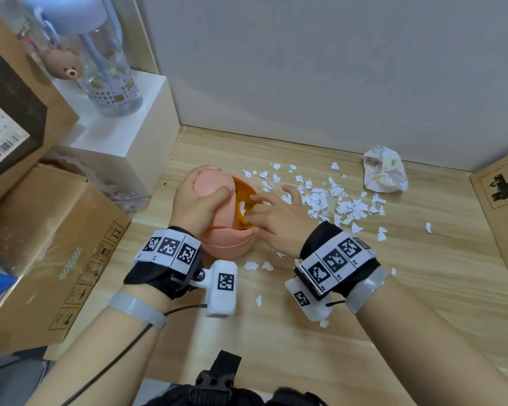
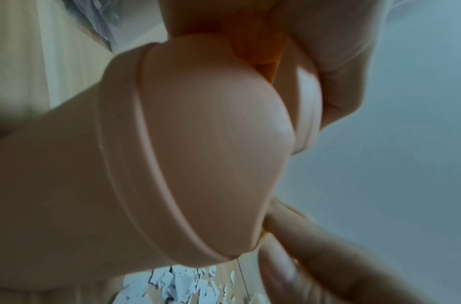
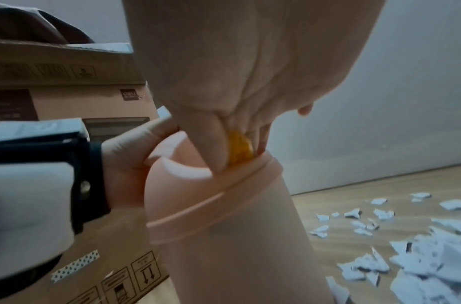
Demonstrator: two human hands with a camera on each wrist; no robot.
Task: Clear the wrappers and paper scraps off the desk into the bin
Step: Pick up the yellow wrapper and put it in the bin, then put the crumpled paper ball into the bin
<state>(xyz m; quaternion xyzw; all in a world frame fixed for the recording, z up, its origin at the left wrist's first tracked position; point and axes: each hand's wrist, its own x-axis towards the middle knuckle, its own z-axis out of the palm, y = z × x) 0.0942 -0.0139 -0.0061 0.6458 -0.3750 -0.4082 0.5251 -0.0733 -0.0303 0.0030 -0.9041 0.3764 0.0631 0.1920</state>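
A small pink bin with an orange liner stands on the wooden desk. My left hand grips its domed swing lid and holds it tipped back. The right hand reaches into the opening, fingertips bunched on white paper scraps. In the right wrist view the right hand's fingers plunge past the liner into the bin. The left wrist view is filled by the bin's lid. A loose scrap pile and a crumpled white wrapper lie to the right.
Cardboard boxes are stacked at the left, beside a white block carrying a clear bottle. Another cardboard box sits at the right edge. A wall closes the back. Stray scraps lie near my wrists.
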